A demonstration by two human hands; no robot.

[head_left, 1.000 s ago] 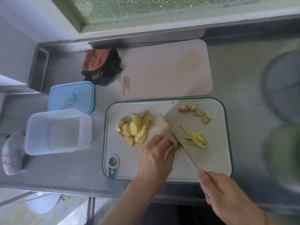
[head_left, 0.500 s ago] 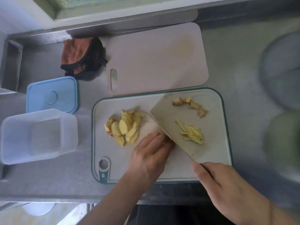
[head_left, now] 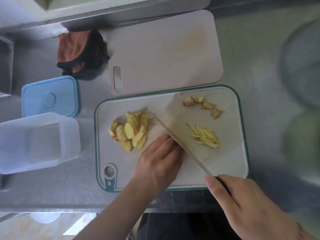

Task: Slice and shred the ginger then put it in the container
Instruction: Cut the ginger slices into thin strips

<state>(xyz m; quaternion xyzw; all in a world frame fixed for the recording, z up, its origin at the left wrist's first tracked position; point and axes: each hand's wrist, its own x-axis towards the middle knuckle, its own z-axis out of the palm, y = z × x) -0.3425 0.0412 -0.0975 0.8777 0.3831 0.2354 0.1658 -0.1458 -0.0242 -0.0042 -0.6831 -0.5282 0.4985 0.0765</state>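
The person's left hand [head_left: 160, 163] and right hand [head_left: 249, 203] are bare. Both arms are bare too, with no sleeves showing. There are no rings or gloves.

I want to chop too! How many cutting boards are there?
2. The green-rimmed cutting board lies nearest the person, carrying the ginger. The plain pinkish cutting board lies bare just behind it, toward the wall. None seems hidden.
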